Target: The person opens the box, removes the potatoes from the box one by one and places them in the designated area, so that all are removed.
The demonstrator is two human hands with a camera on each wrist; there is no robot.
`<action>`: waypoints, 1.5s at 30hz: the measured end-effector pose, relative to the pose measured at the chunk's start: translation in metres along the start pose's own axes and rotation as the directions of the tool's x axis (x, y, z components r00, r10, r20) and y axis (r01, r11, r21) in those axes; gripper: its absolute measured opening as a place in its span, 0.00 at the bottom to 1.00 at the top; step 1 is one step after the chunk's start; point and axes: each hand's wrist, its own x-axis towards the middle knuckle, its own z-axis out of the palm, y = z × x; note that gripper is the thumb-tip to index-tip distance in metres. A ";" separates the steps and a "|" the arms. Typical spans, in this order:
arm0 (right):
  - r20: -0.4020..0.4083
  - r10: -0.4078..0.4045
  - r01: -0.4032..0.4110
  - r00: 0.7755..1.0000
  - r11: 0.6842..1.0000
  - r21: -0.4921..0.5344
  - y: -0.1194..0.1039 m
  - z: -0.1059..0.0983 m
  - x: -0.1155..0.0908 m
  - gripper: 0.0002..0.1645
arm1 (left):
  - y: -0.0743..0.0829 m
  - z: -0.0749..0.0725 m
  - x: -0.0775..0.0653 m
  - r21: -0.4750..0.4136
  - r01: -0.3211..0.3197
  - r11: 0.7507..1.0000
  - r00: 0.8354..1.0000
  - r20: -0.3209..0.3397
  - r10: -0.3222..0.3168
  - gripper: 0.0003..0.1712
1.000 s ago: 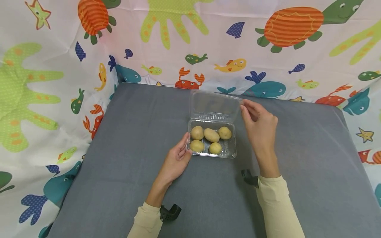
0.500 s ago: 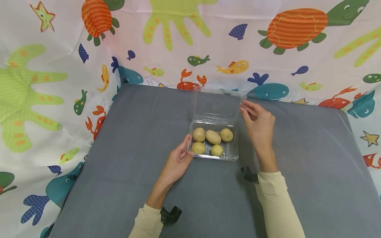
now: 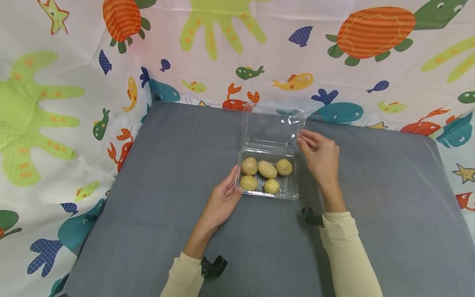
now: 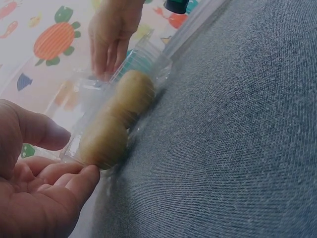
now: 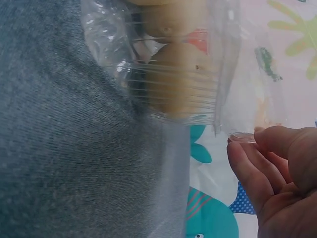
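A clear plastic clamshell container [image 3: 293, 192] lies on the grey cloth with several small yellow potatoes [image 3: 267, 169] in its base. Its hinged lid [image 3: 272, 128] stands raised at the far side. My left hand [image 3: 219, 204] grips the left edge of the base, thumb on the near side, as the left wrist view also shows beside a potato [image 4: 104, 141]. At the lid's right edge, my right hand [image 3: 322, 159] pinches the plastic between thumb and fingertips. In the right wrist view the thumb and fingers of that hand [image 5: 282, 173] meet at the lid's rim.
Grey cloth [image 3: 167, 165] covers the tabletop around the container. A white curtain [image 3: 208, 78] printed with sea animals hangs behind and at the left, close beyond the lid. Dark wrist mounts [image 3: 214, 267] sit on both sleeves.
The lid, held by my right hand, has swung up to a steeper angle. My left hand keeps its grip on the base. The potatoes stay in place.
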 end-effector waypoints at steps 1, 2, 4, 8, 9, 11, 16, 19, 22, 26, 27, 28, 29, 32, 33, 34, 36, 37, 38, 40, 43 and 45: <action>0.013 0.007 -0.007 1.000 1.000 -0.001 0.001 0.000 0.000 0.21 | 0.000 0.000 0.001 0.001 -0.003 1.000 1.000 0.001 0.003 0.38; 0.027 0.013 -0.013 1.000 1.000 -0.002 0.001 0.000 0.000 0.22 | 0.000 0.000 0.002 0.002 -0.004 1.000 1.000 0.001 0.004 0.38; 0.052 0.027 -0.028 0.998 1.000 0.009 0.003 0.001 0.000 0.23 | 0.000 0.000 0.003 -0.002 -0.003 1.000 1.000 0.002 0.003 0.38; 0.096 0.055 -0.059 0.994 0.998 0.034 0.005 0.004 0.000 0.24 | 0.000 0.000 0.004 -0.007 -0.002 1.000 1.000 0.003 0.002 0.38; 0.103 0.062 -0.066 0.993 0.997 0.039 0.005 0.004 0.000 0.24 | 0.000 0.000 0.004 -0.006 -0.002 1.000 1.000 0.004 0.002 0.38; 0.115 0.071 -0.077 0.991 0.996 0.043 0.005 0.004 -0.001 0.25 | -0.001 0.000 0.003 -0.005 0.001 1.000 1.000 0.002 -0.001 0.38; 0.142 0.088 -0.098 0.986 0.993 0.061 0.006 0.004 -0.002 0.25 | -0.003 0.001 0.002 -0.019 0.009 1.000 1.000 0.000 -0.009 0.38; 0.152 0.092 -0.105 0.984 0.991 0.080 0.007 0.005 -0.002 0.26 | -0.003 0.002 0.002 -0.018 -0.004 1.000 1.000 0.004 0.004 0.39; 0.159 0.095 -0.112 0.983 0.989 0.099 0.009 0.006 -0.002 0.26 | -0.004 0.002 0.001 -0.012 -0.022 1.000 1.000 0.007 0.022 0.39; 0.167 0.096 -0.114 0.981 0.988 0.103 0.011 0.007 -0.002 0.26 | -0.003 0.001 0.001 -0.009 -0.033 0.999 0.999 0.001 0.033 0.38; 0.167 0.097 -0.114 0.981 0.989 0.095 0.011 0.008 -0.002 0.26 | -0.003 0.001 0.001 -0.007 -0.034 0.999 0.999 0.001 0.034 0.38; 0.169 0.099 -0.115 0.981 0.990 0.084 0.012 0.008 -0.002 0.26 | -0.003 0.001 0.001 -0.004 -0.036 0.999 0.999 0.003 0.036 0.38; 0.170 0.102 -0.116 0.980 0.990 0.075 0.013 0.009 -0.002 0.26 | -0.003 0.001 0.001 -0.001 -0.038 0.999 0.999 0.005 0.038 0.38; 0.169 0.110 -0.120 0.979 0.992 0.047 0.015 0.010 -0.002 0.26 | -0.003 0.001 0.001 0.010 -0.040 0.999 0.999 0.011 0.040 0.38; 0.169 0.112 -0.121 0.979 0.992 0.045 0.015 0.011 -0.002 0.25 | -0.003 0.001 0.001 0.013 -0.043 0.999 0.999 0.012 0.043 0.38; 0.169 0.111 -0.121 0.979 0.992 0.046 0.015 0.011 -0.002 0.25 | -0.003 0.001 0.001 0.015 -0.042 0.999 0.999 0.011 0.041 0.38; 0.167 0.107 -0.118 0.980 0.992 0.055 0.016 0.012 -0.002 0.25 | -0.003 0.001 0.001 0.015 -0.038 0.999 0.999 0.007 0.038 0.38; 0.167 0.104 -0.115 0.980 0.992 0.056 0.017 0.013 -0.002 0.25 | -0.003 0.001 0.001 0.014 -0.036 0.999 0.999 0.005 0.036 0.38; 0.167 0.101 -0.112 0.981 0.992 0.060 0.017 0.013 -0.002 0.25 | -0.004 0.001 0.001 0.015 -0.035 0.999 0.999 0.004 0.035 0.38; 0.172 0.099 -0.111 0.980 0.992 0.063 0.018 0.014 -0.003 0.26 | -0.003 0.001 0.001 0.015 -0.033 0.999 0.999 0.003 0.033 0.38; 0.186 0.100 -0.114 0.977 0.991 0.066 0.019 0.014 -0.004 0.26 | -0.004 0.001 0.002 0.014 -0.032 0.999 0.999 0.003 0.032 0.38; 0.191 0.098 -0.113 0.977 0.991 0.066 0.020 0.014 -0.004 0.27 | -0.004 0.000 0.002 0.010 -0.040 0.999 0.999 0.005 0.040 0.38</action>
